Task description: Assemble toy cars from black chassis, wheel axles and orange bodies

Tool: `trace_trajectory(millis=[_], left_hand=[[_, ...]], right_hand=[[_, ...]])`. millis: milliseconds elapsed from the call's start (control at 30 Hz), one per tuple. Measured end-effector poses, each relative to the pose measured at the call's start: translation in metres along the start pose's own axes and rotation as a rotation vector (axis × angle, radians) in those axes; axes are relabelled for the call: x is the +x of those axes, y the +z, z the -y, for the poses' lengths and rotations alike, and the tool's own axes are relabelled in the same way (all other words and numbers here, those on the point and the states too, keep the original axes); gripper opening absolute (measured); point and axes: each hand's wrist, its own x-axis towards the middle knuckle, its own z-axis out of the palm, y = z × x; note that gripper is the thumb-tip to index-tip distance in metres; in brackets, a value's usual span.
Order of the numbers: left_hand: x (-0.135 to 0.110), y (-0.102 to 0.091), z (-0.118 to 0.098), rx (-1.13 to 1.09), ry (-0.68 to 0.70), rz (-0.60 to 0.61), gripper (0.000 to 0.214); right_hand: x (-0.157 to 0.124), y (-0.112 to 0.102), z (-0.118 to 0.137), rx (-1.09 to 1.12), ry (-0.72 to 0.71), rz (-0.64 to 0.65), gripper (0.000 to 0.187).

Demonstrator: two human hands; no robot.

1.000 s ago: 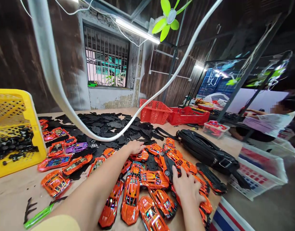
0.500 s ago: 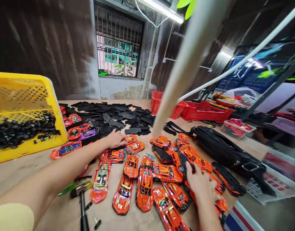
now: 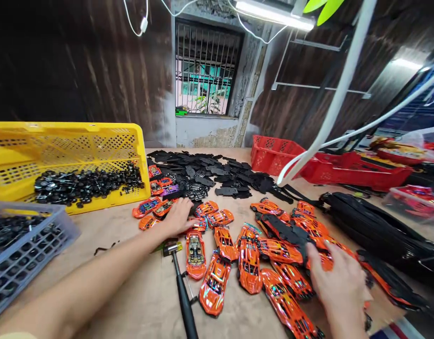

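Several shiny orange toy car bodies lie scattered over the brown table. My left hand rests palm down on the cars at the left edge of the heap, fingers spread and flat. My right hand lies over the cars at the right, fingers stretched out, nothing gripped. A pile of black flat chassis plates lies behind the cars. A small hammer with a black handle lies just in front of my left hand.
A yellow crate holding black wheel sets stands at the left. In front of it is a grey basket. Red crates stand at the back right. A black bag lies at the right, and white tubing hangs overhead.
The view has swung left, bringing the grey basket and more of the yellow crate into sight. My left hand has pulled back toward me over the cars; my right hand stays on the right cars.
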Motion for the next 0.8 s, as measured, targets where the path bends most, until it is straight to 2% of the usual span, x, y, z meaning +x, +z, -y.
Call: trace_trajectory(millis=[100,200,267,333,433,633,733,800], left_hand=[[-0.017,0.010,-0.008,0.022,-0.070,0.024,0.051],[-0.015,0.011,-0.011,0.028,-0.068,0.057,0.051],[-0.010,0.008,-0.013,0.027,-0.038,0.077,0.052],[-0.008,0.005,-0.016,0.032,-0.016,0.097,0.050],[-0.011,0.001,-0.020,0.044,-0.040,0.121,0.042],[-0.028,-0.008,-0.011,0.014,-0.190,0.096,0.034],[-0.035,-0.012,-0.004,-0.022,-0.255,0.085,0.032],[-0.038,-0.012,-0.004,-0.038,-0.266,0.082,0.031]], right_hand=[[-0.060,-0.016,0.043,0.111,-0.290,0.013,0.070],[-0.130,-0.024,0.085,0.222,-0.539,0.183,0.061],[-0.168,-0.025,0.107,0.263,-0.575,0.324,0.063],[-0.191,-0.024,0.124,0.273,-0.523,0.405,0.060],[-0.200,-0.023,0.139,0.289,-0.423,0.453,0.053],[-0.179,-0.033,0.140,0.508,-0.384,0.513,0.028],[-0.170,-0.039,0.153,0.397,-0.250,0.569,0.022],[-0.168,-0.038,0.171,0.278,-0.146,0.567,0.029]])
